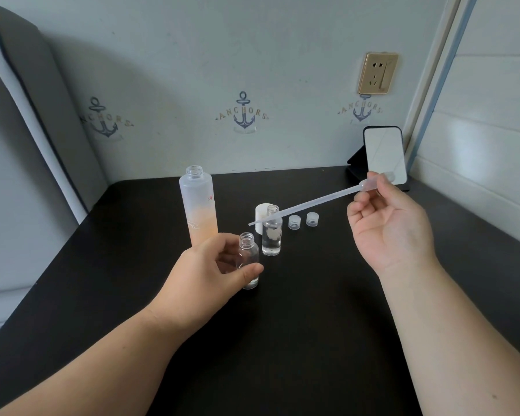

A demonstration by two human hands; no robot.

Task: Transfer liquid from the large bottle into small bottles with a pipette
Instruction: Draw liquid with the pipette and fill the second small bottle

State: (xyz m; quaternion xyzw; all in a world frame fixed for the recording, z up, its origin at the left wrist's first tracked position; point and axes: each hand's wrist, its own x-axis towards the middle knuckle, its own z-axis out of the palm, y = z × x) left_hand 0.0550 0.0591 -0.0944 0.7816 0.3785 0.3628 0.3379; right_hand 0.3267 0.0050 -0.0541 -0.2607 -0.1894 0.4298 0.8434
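My left hand (204, 271) grips a small clear bottle (248, 259) mid-table; my right hand (391, 223) pinches the pipette (306, 204) by its bulb.

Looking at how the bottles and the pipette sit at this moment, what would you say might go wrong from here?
The pipette, pinched by the right hand, lies nearly level over the table, so liquid in it might drip there. The tall bottle stands uncapped beside the left hand; a nudge might tip it. The small bottle has a narrow mouth, easy to miss.
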